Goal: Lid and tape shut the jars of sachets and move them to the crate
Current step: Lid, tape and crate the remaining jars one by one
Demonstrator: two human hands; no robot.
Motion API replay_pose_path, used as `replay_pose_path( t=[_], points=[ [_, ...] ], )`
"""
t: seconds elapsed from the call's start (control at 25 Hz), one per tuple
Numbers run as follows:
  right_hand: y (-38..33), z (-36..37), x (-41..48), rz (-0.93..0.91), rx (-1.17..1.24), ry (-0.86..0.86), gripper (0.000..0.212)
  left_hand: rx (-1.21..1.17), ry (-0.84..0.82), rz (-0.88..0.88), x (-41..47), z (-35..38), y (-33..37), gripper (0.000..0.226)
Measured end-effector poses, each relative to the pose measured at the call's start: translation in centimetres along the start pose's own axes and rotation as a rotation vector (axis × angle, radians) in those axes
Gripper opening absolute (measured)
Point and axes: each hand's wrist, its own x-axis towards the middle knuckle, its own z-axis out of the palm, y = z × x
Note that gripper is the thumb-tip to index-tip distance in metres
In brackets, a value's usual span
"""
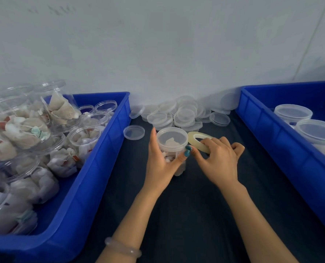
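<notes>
– Two hands are in frame. State the grip of each.

– On the left hand [161, 158], fingers and thumb are wrapped around the jar [172, 144], which is held lid-up over the dark surface [177, 205]. On the right hand [218, 160], fingers are curled over the tape roll [193, 138]. The roll is tilted and sits just beside the jar's rim, on the right side of the left grip.

– Condition of the jar?

– Its lid [172, 135] is on. Pale sachets [169, 143] show through the clear wall. Whether a strip already runs from roll to jar cannot be told, as the tape is clear and the view is soft there.

– Describe the surface, referenced to the grip.

– It is a dark, matte covering that runs from the near edge to the wall. Just beyond the grip, a pile of loose lids [180, 112] lies against the foot of the wall. One single lid [134, 132] lies flat beyond and left of the left hand, apart from the pile.

– Crates?

– Left of the grip is a blue crate [101, 158] with open jars of sachets [85, 137], several of them heaped and tilted. Right of the grip, well apart, is a second blue crate [262, 114] holding lidded jars [292, 112], all upright.

– Room?

– The wall [158, 44] is plain and pale with faint scuffs near the top left. A thin line runs down it at far right. The left wrist carries a pale bracelet [122, 247].
</notes>
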Motion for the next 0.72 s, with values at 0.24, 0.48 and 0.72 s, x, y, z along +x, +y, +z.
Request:
replay_pose_path(
  t=[0.24,0.48,0.72],
  points=[
    [1.4,-0.9,0.0,-0.092,0.046,-0.043,0.038,0.052,0.015,0.007,2.0,-0.7,-0.2,0.099],
    [1.8,-1.4,-0.2,-0.019,0.0,0.061,0.04,-0.015,-0.159,-0.025,2.3,-1.8,0.7,0.084],
    [1.2,-1.3,0.2,-0.009,0.014,0.006,0.054,-0.102,-0.285,-0.111,1.5,-2.9,1.5,0.079]
  ],
)
